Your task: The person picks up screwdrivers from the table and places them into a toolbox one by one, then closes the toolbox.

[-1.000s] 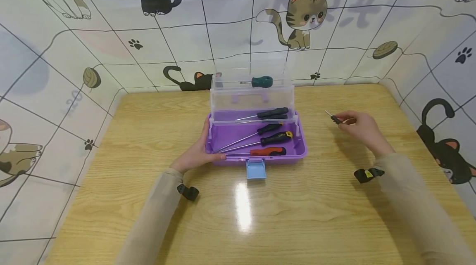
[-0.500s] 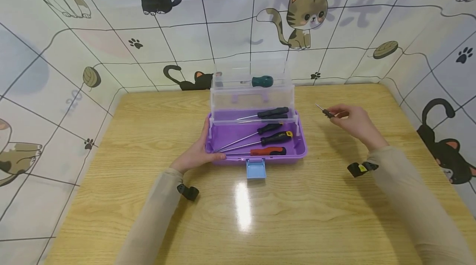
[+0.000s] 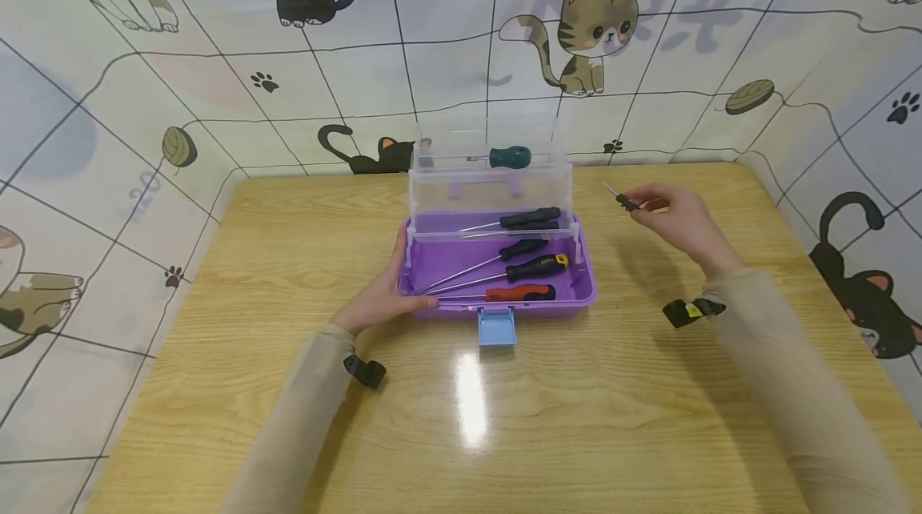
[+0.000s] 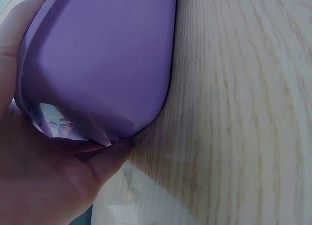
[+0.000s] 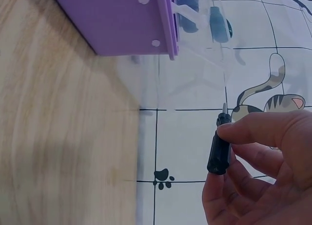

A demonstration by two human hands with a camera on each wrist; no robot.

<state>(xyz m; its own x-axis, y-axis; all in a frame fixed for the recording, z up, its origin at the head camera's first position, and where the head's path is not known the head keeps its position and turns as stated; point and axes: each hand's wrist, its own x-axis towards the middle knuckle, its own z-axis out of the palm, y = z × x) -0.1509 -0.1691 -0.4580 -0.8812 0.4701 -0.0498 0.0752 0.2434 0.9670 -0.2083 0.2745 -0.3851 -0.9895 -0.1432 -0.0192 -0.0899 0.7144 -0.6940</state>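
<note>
In the head view a purple toolbox point(image 3: 555, 311) stands mid-table with its clear lid raised. My left hand point(image 3: 376, 302) grips its left end, thumb along the front rim. The left wrist view shows that hand against the box's purple wall point(image 4: 107, 54). To the right of the box, my right hand point(image 3: 677, 218) pinches a small black screwdriver point(image 3: 625, 202) between thumb and fingers, shaft pointing up and left. Inside the box lie several screwdrivers, among them a red-and-black one point(image 3: 520, 293) and a black one with a yellow end point(image 3: 536, 267).
A green-handled screwdriver point(image 3: 510, 157) rests in the upper tray point(image 3: 490, 198) of the clear lid. A blue latch point(image 3: 497, 328) hangs at the box's front. Behind the wooden table point(image 3: 576, 418) hangs a cat-patterned cloth point(image 3: 446, 82).
My right hand has moved away from me and slightly left, carrying the small screwdriver. The left hand and the toolbox have stayed in place.
</note>
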